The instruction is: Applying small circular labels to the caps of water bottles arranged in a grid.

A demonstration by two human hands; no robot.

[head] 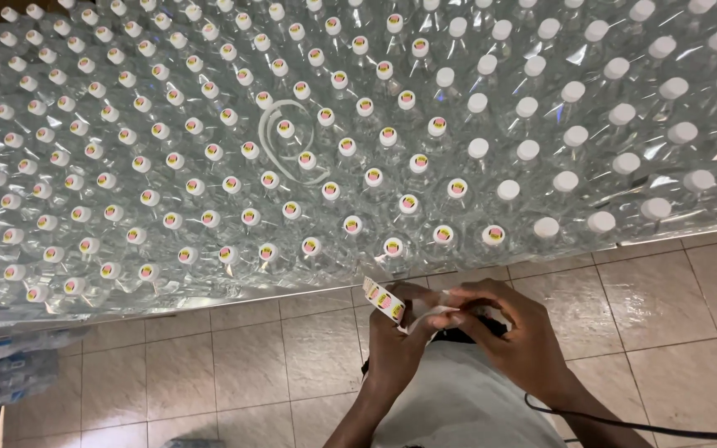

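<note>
Over the tiled floor (251,365), beside the packed bottles (292,149), the left hand (393,344) pinches a sticker strip (383,300) while the right hand (512,332) picks at its end. Risk: the strip may tear, or a sticker could fold onto itself and spoil.

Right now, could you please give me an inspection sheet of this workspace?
Surface: beige tiled floor; a large block of clear capped bottles stands on it.
Job's things: sticker strip with round stickers; stickered caps on the left and middle, plain white caps on the right.
Clutter: a loose white strip loop lying on the bottles; wrapped bottle packs at lower left.
Grippers: left hand holds the sticker strip; right hand pinches at its end.
Cables: black cable by the right forearm.
Surroundings: nothing seen.
</note>
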